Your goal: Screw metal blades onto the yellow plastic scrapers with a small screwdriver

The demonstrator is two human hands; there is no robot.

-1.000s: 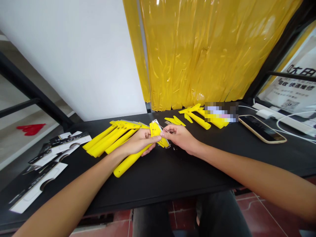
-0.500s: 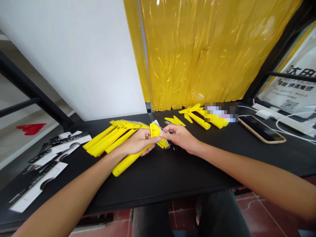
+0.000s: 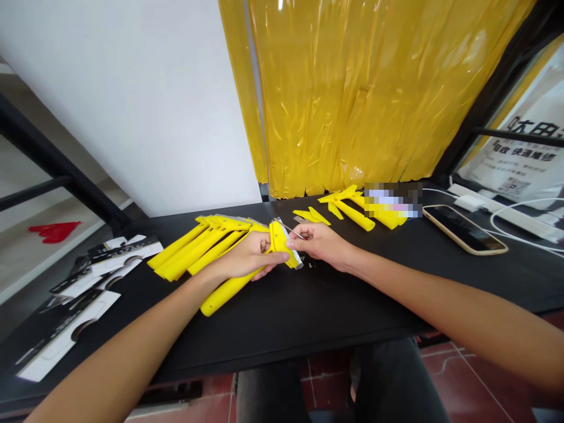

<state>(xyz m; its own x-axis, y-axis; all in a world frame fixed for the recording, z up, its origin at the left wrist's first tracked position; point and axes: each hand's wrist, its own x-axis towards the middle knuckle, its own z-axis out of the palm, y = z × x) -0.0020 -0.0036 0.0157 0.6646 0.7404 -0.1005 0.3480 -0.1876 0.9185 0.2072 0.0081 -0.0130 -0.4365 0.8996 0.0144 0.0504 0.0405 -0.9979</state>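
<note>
A yellow scraper [image 3: 229,292] is in my left hand [image 3: 253,255], whose fingers wrap its neck and thumb presses the head. Its handle points down and left toward me. A metal blade [image 3: 296,258] shows along the far right edge of the head. My right hand [image 3: 319,242] pinches a thin metal hex key [image 3: 291,230], held across the top of the head; whether its tip sits in a screw I cannot tell. Left of my hands lies a row of yellow scrapers [image 3: 189,249]. Tiny bits [image 3: 310,265] lie on the black table beside the blade.
Flat yellow plates [image 3: 311,215] and more scraper handles [image 3: 356,214] lie at the back. Black-and-white cardboard sleeves [image 3: 70,335] are piled on the left. A phone [image 3: 465,229], white cables and a power strip [image 3: 506,214] are on the right. Yellow plastic sheeting [image 3: 352,100] hangs behind.
The scraper's head has tilted slightly, and more of the blade's edge shows. Both hands keep their hold and have barely moved.
</note>
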